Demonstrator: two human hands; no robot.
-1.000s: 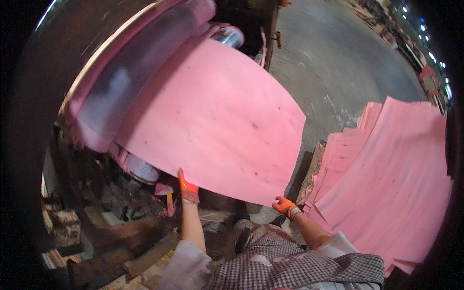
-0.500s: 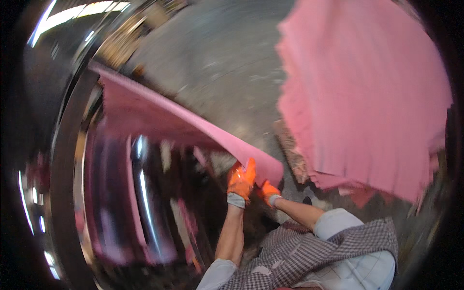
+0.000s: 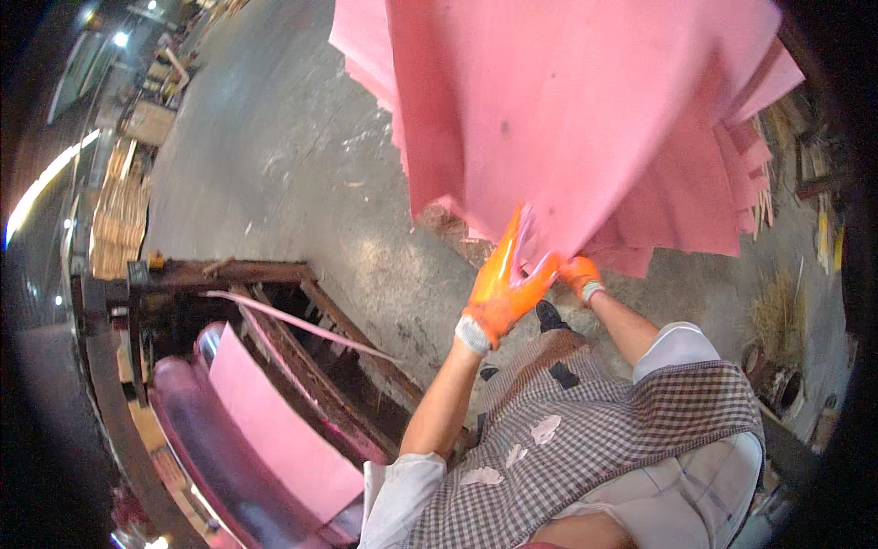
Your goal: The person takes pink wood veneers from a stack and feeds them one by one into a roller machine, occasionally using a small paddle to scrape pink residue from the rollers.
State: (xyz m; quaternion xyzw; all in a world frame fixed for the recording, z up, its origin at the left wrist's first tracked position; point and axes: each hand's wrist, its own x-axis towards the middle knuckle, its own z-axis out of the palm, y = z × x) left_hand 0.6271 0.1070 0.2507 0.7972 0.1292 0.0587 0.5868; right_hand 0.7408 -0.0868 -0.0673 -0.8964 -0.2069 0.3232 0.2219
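A large, thin pink sheet stretches away from me over a stack of similar pink sheets, its near end bunched and lifted. My left hand, in an orange glove with a whitish cuff, is at that near end. Its fingers and thumb are spread in a V, with pink material showing between them. Just to its right, my right hand, also gloved in orange, is closed on the sheet's near edge. The sheet hides part of its fingers.
At lower left stands a roller machine with a pink-stained roller and another pink sheet on it. A narrow pink strip crosses its frame. Stacked wooden pieces stand at far left. Concrete floor lies between machine and stack.
The pink sheet has moved from above the machine to over the stack on the right, and now lies spread out. My hands went with it; my left fingers have spread.
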